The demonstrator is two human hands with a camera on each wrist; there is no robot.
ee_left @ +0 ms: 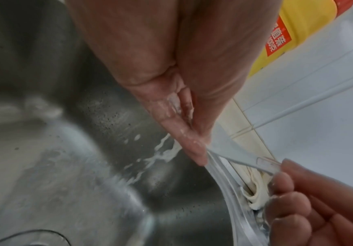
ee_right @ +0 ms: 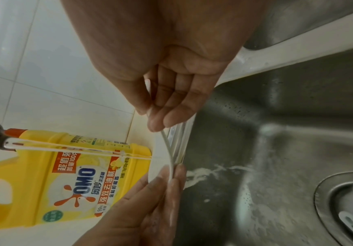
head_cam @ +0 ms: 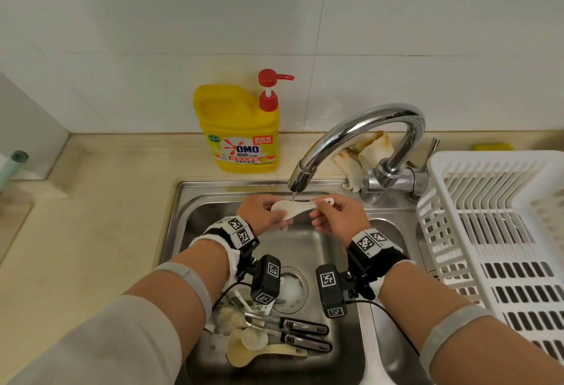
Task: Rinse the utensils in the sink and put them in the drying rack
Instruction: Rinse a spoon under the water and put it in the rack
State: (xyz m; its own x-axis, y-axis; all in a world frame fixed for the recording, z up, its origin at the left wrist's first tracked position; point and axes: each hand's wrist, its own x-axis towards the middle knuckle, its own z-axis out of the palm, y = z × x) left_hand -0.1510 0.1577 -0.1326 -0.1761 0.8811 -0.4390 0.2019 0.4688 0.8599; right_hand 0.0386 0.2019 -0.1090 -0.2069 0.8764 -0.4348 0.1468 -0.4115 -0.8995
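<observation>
Under the tap [head_cam: 355, 140], over the sink [head_cam: 195, 201], the left hand [head_cam: 262, 215] pinches the white rice paddle's [head_cam: 293, 208] blade and the right hand [head_cam: 338, 216] grips its handle; more utensils [head_cam: 287, 336] lie below, soap bottle [head_cam: 241, 128] behind, empty drying rack [head_cam: 500, 232] right.

A home kitchen: a stainless steel sink [head_cam: 195, 210] with a curved chrome tap [head_cam: 360, 137] is set into a beige counter [head_cam: 91, 216] below white wall tiles [head_cam: 213, 18], with a yellow dish soap bottle [head_cam: 241, 131] and a white plastic drying rack [head_cam: 500, 232] alongside.
</observation>
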